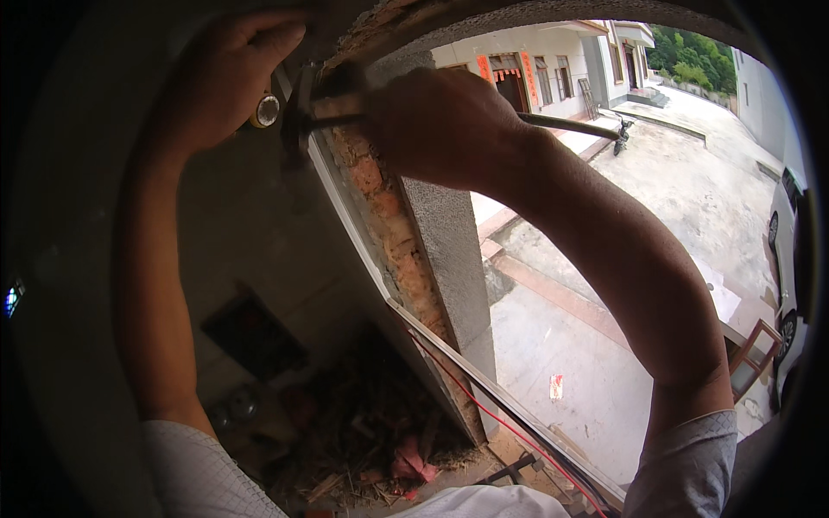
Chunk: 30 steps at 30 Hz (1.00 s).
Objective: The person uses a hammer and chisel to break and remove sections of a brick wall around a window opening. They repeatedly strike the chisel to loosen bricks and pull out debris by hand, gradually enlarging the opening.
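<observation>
My right hand (440, 126) grips the handle of a hammer (337, 120), and the handle's rear end (570, 126) sticks out past my wrist. The hammer's head, blurred and dark, is beside the upper part of a pale frame strip (343, 201) along a wall opening. At upper left, my left hand (236, 71) is raised against the dark, thumb towards the strip's top end. Whether it holds anything cannot be made out. Just below its palm shows a round yellow-and-white object (265, 111). Bare brick and mortar (398, 239) are exposed next to the strip.
A red wire (492, 417) and dark cable follow the lower frame rail (518, 421). Straw-like debris (363, 421) and a pink scrap (413, 461) lie below in the dark room. Outside are a concrete yard (647, 188), a white car (787, 285) and a small wooden frame (754, 356).
</observation>
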Available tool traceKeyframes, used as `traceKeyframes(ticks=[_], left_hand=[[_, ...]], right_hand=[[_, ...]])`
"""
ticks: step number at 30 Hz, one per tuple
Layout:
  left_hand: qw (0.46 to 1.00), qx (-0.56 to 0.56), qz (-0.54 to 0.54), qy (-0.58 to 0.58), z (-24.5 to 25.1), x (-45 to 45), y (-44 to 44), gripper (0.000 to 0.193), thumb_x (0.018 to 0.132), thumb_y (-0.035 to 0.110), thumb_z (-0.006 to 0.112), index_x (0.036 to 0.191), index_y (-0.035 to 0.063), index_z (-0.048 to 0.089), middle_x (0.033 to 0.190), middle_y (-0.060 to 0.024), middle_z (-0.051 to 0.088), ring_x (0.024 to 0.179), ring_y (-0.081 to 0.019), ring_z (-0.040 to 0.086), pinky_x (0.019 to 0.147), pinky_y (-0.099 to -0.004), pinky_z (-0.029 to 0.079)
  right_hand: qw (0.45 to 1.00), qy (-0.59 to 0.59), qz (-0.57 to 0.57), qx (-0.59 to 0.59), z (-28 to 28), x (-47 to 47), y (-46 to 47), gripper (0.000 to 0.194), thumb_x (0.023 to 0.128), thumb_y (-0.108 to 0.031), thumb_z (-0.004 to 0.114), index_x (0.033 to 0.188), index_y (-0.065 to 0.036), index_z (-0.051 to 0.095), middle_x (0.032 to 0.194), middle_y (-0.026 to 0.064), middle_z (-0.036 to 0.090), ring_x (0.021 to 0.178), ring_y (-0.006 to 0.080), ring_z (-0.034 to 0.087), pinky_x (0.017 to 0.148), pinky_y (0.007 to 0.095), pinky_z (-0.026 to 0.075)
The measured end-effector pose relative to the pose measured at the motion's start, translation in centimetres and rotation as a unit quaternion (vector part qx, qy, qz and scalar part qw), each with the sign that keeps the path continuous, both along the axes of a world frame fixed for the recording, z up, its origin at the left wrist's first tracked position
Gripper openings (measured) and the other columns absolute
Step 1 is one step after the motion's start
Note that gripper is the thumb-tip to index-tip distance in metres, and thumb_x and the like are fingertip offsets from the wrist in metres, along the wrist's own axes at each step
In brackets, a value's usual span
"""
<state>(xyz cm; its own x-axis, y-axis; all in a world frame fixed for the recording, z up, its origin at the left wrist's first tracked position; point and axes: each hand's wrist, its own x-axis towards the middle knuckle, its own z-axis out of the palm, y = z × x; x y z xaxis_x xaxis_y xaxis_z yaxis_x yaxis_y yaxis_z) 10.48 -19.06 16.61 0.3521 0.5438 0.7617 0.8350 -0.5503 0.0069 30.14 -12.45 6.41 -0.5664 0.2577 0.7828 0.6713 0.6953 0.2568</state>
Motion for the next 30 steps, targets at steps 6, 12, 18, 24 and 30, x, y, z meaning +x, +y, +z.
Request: traceKeyframes(ticks=[6, 12, 18, 24, 30], left_hand=[[0.999, 0.005, 0.049, 0.005, 0.3, -1.0, 1.1, 0.034, 0.102, 0.027, 0.053, 0.13, 0.0122, 0.064, 0.058, 0.0055, 0.051, 0.052, -0.0022, 0.045, 0.05, -0.0212, 0.036], [0.996, 0.036, 0.077, 0.011, 0.7, -1.1, 1.5, 0.034, 0.101, 0.028, 0.053, 0.129, 0.0127, 0.064, 0.056, 0.004, 0.05, 0.051, -0.003, 0.045, 0.048, -0.0227, 0.035], [0.999, 0.001, 0.028, 0.029, 1.2, -1.4, 1.8, 0.035, 0.1, 0.029, 0.054, 0.129, 0.0127, 0.065, 0.057, 0.0032, 0.051, 0.051, -0.0035, 0.046, 0.049, -0.023, 0.036], [0.999, 0.019, 0.039, 0.006, 1.0, -1.6, 1.9, 0.035, 0.1, 0.03, 0.054, 0.128, 0.0113, 0.065, 0.059, 0.0028, 0.053, 0.052, -0.0038, 0.047, 0.049, -0.0232, 0.036], [0.997, 0.018, 0.069, 0.005, 0.9, -1.5, 1.7, 0.036, 0.1, 0.033, 0.056, 0.125, 0.0089, 0.066, 0.059, 0.0022, 0.053, 0.052, -0.0041, 0.047, 0.049, -0.0236, 0.036]], right_hand=[[0.995, -0.098, -0.015, -0.029, -0.6, -0.3, 0.7, 0.022, 0.099, -0.013, 0.05, 0.114, -0.009, 0.066, 0.086, 0.0138, 0.071, 0.08, 0.0237, 0.072, 0.062, 0.0347, 0.06], [0.994, 0.026, -0.102, 0.027, 0.5, 0.7, 2.3, 0.024, 0.101, -0.019, 0.051, 0.116, -0.014, 0.069, 0.082, 0.008, 0.069, 0.075, 0.0188, 0.071, 0.067, 0.0327, 0.06], [0.998, -0.05, -0.005, -0.047, -0.8, 0.0, 0.7, 0.028, 0.097, -0.03, 0.054, 0.097, -0.009, 0.071, 0.087, 0.0112, 0.07, 0.082, 0.0257, 0.071, 0.072, 0.0418, 0.058], [0.994, -0.015, -0.07, -0.087, 0.2, -0.9, 1.8, 0.018, 0.088, -0.015, 0.058, 0.097, -0.008, 0.072, 0.087, 0.0117, 0.072, 0.084, 0.0286, 0.073, 0.071, 0.0408, 0.06], [1.0, -0.011, 0.002, 0.021, -0.3, -1.4, 2.4, 0.022, 0.095, -0.025, 0.056, 0.095, -0.009, 0.072, 0.084, 0.012, 0.071, 0.081, 0.0272, 0.072, 0.071, 0.0414, 0.059]])
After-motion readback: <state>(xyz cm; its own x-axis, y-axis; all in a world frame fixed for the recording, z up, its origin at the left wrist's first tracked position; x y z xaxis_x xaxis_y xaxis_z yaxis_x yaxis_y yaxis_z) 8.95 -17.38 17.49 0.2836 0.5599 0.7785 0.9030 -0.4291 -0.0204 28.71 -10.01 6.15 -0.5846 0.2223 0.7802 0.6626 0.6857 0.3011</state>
